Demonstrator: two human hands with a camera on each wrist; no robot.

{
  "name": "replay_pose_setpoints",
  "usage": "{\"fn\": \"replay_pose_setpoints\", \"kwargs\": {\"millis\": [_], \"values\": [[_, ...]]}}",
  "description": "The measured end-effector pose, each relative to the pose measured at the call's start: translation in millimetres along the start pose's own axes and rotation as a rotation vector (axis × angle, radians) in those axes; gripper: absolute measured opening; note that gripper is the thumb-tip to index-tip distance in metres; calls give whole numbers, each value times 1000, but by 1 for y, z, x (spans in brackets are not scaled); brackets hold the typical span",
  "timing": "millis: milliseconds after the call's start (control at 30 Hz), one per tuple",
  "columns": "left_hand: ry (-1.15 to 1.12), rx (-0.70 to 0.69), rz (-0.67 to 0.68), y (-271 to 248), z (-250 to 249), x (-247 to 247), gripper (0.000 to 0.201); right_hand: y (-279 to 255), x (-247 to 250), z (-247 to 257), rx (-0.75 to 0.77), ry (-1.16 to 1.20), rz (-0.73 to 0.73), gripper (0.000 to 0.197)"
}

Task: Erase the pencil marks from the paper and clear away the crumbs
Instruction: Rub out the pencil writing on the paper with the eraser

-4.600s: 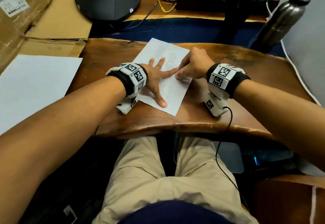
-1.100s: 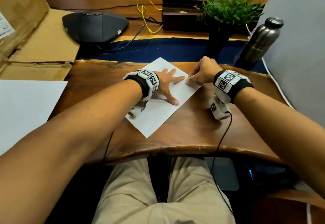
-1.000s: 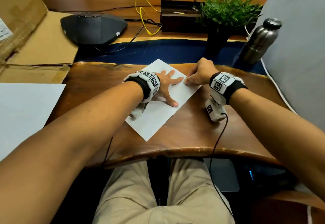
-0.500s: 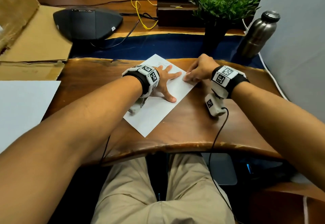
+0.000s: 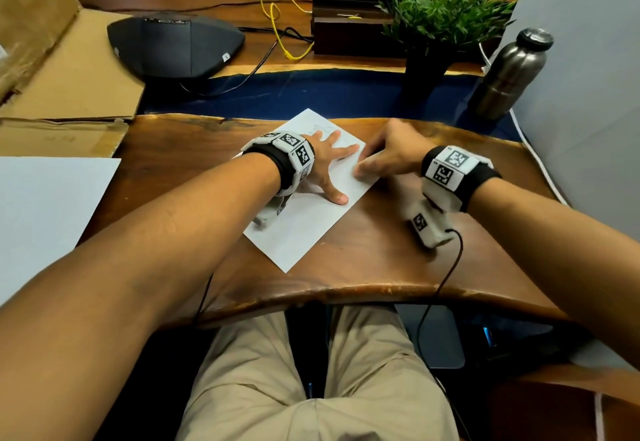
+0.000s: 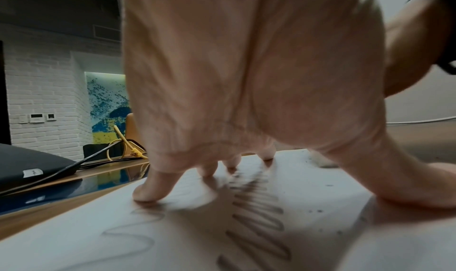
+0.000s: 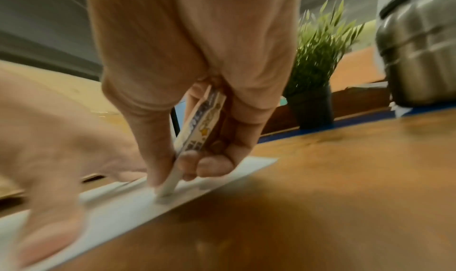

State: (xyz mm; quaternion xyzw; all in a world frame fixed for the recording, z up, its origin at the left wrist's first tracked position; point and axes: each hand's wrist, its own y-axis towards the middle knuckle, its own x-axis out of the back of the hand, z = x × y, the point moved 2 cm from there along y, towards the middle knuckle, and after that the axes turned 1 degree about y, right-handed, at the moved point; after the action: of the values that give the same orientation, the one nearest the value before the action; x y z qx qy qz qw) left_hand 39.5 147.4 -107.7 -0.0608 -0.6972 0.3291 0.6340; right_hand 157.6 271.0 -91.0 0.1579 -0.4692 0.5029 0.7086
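A white sheet of paper (image 5: 304, 222) lies at an angle on the wooden desk (image 5: 374, 253). My left hand (image 5: 329, 166) lies flat on it with fingers spread, pressing it down. In the left wrist view, grey pencil zigzags (image 6: 256, 213) and small dark crumbs (image 6: 318, 211) show on the paper (image 6: 172, 246) under the left hand (image 6: 246, 80). My right hand (image 5: 388, 156) pinches a white eraser in a printed sleeve (image 7: 197, 135) and holds its tip down on the paper (image 7: 138, 203) near the right edge.
Behind the desk stand a potted plant (image 5: 440, 24), a steel bottle (image 5: 512, 73), a black conference phone (image 5: 173, 45) with cables, and a dark box (image 5: 346, 31). Cardboard (image 5: 65, 69) and a second white sheet (image 5: 45, 212) lie to the left.
The right hand with the eraser has shifted slightly along the paper's right edge, rubbing. The left hand stays pressed flat on the sheet. The head view has shifted a little.
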Motion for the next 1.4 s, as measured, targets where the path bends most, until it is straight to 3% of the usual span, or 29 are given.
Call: {"fn": "replay_pose_setpoints", "kwargs": {"millis": [67,233,367,633,800,967,1133,1300,1400], "values": [[-6,-3,3,-1,0,1,123,-2,-5,0,-4,22,56,19],[-13,3,2,-1,0,1,125,4,18,-11,-82,-16,-137,18],[-38,-1,-19,-6,-1,-2,121,-6,-7,5,-27,8,38,18],[-255,-148,-92,-37,30,-4,89,-4,0,1,-65,-7,-42,19],[-160,-165,38,-60,55,-33,117,-12,4,14,-33,-119,-136,13],[-92,-137,62,-64,52,-49,137,-35,-42,59,147,-76,35,11],[-54,-101,75,-65,48,-50,142,-32,-44,64,120,-60,-91,13],[-57,-62,72,-69,43,-52,144,-59,-69,76,194,-19,137,16],[-89,-3,84,-71,39,-50,147,-42,-53,69,114,15,45,19]]}}
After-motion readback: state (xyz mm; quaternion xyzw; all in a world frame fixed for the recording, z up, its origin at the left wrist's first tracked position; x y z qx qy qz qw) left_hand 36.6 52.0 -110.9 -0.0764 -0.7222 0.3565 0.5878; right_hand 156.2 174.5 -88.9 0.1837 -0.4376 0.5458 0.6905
